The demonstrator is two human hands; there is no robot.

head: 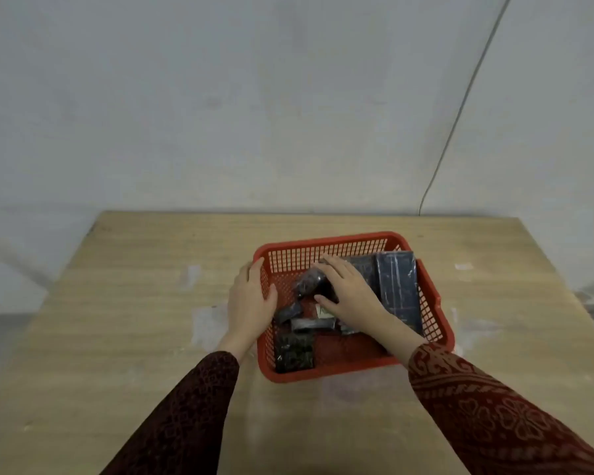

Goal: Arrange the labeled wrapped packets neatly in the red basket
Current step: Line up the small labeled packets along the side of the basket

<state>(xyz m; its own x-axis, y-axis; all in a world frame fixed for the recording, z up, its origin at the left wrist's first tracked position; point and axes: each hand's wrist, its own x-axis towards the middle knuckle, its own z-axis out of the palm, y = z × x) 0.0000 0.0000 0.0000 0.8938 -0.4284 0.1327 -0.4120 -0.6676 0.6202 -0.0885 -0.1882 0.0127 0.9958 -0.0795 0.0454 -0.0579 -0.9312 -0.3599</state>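
A red slotted basket [436, 313] stands on the wooden table, holding several dark wrapped packets. A long dark packet [398, 289] lies along its right wall. A small packet [295, 353] stands in the near left corner, with others [311, 324] tumbled in the middle. My left hand [251, 299] clasps the basket's left rim. My right hand [348, 291] is inside the basket, fingers curled over a rounded dark packet [307, 281] at the centre. A white label [323, 311] peeks out below that hand.
The wooden table [134, 320] extends left and in front of the basket, with pale scuffs on it. A grey wall rises behind the far edge, and a thin cable [460, 114] runs down it at the right.
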